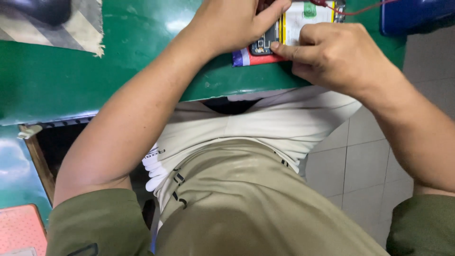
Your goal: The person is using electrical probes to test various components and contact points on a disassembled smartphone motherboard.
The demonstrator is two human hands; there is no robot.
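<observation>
An opened phone (265,50) with a red frame, a dark circuit board and a pale battery with a yellow edge lies near the front edge of the green table (71,80). My left hand (232,23) rests on its left side, thumb stretched over the top. My right hand (332,54) is curled at its right side, thumb and forefinger pinched against the lower corner of the board. Whether a small tool or part sits in that pinch is hidden. A thin red wire (360,9) runs across the phone's top.
A blue object (417,14) sits at the table's far right corner. A striped cloth (52,28) with a dark object lies at far left. An open drawer gap (61,137) shows under the table edge. Grey tiled floor (360,166) is at right, a pink mat (19,230) at bottom left.
</observation>
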